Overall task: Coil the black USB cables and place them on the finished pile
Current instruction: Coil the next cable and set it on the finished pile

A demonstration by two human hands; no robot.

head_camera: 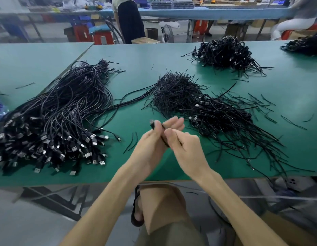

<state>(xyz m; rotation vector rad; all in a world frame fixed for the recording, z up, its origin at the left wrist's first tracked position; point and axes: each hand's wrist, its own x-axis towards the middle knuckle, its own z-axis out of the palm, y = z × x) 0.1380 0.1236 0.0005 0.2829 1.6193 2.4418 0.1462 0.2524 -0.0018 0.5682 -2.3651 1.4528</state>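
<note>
- The left hand (pixel 152 146) and right hand (pixel 187 148) both grip one black USB cable (pixel 155 125) between them, above the green tabletop (pixel 136 118).
- Left of the hands lies a heap of uncoiled cables (pixel 61 112).
- Just right of them lies the pile of coiled cables (pixel 223 119).
- Beyond them lies a heap of short black ties (pixel 175 93).

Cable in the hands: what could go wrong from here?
1. The cable is only pinched between the left hand and right hand; a slip could let it spring loose.
2. The finished pile trails loose ends beside the tie heap; a careless drop may tangle them.
</note>
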